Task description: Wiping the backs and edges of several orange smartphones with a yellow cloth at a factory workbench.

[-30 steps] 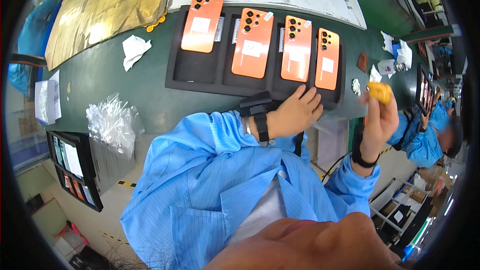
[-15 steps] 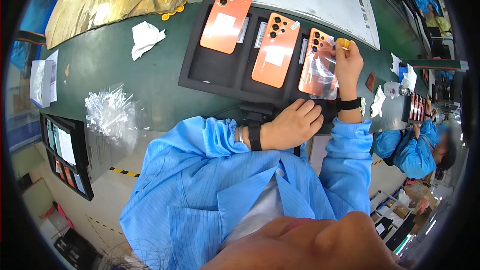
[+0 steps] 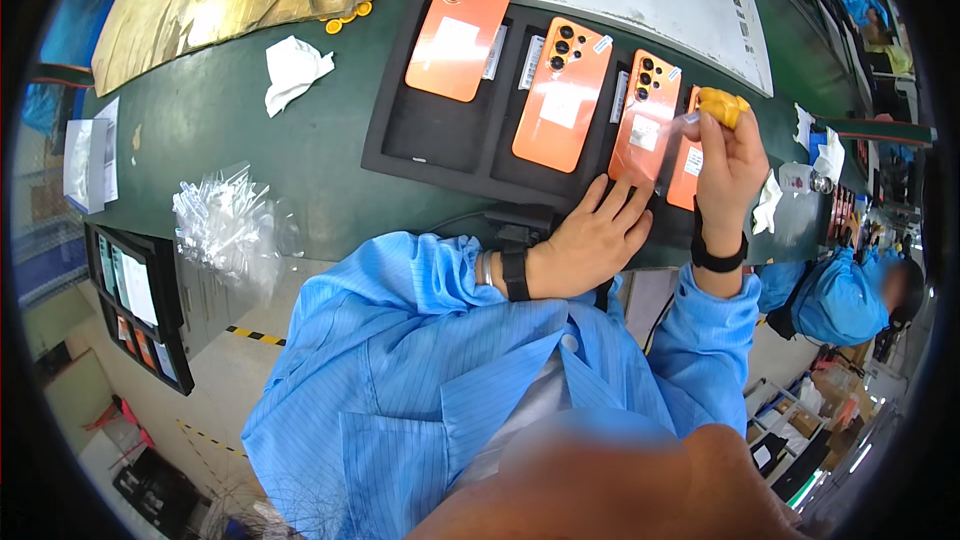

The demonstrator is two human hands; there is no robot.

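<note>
On the green bench (image 3: 330,160), four orange smartphones (image 3: 563,100) lie backs up in a black foam tray (image 3: 440,130). Their camera ends point to the bench's far side, long axes running lengthwise away and leaning right at the top. Left hand (image 3: 585,245): grip loosely spread, nothing held, fingertips at the lower end of the third smartphone (image 3: 646,112). Right hand (image 3: 732,170), above the fourth: grip pinched on a crumpled yellow piece (image 3: 722,108), kind unclear. Clear film (image 3: 672,145) hangs beside it; I cannot tell whether it touches the third.
</note>
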